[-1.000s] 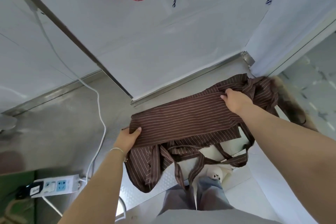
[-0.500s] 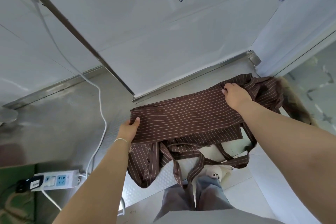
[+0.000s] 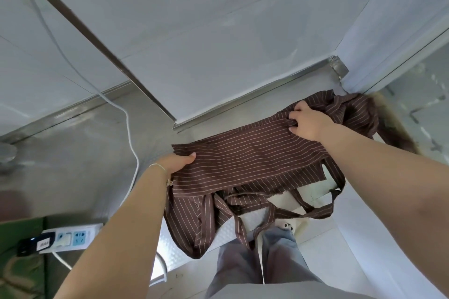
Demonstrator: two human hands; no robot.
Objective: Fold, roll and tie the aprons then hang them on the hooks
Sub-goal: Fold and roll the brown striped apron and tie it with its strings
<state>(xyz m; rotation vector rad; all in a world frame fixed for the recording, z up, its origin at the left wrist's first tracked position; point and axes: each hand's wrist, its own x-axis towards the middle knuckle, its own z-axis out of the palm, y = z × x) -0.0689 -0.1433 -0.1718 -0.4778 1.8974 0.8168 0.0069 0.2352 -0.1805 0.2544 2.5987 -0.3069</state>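
Hands (image 3: pixel 243 142) outstretched, pinching apron (image 3: pixel 247 160) band ends.

A steel counter (image 3: pixel 73 153) carries the brown striped apron (image 3: pixel 243 160) and a white power strip (image 3: pixel 73 238).

thin wrist bracelet (image 3: pixel 159 167), grey trousers (image 3: pixel 279 255)

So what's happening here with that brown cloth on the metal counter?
A person is folding a brown apron with thin pale stripes on a steel counter. The left hand pinches the cloth's left edge, and the right hand grips the bunched fabric on the right side. The apron's long straps dangle off the counter's front edge, so it is not yet rolled or tied. A white power strip lies to the left.
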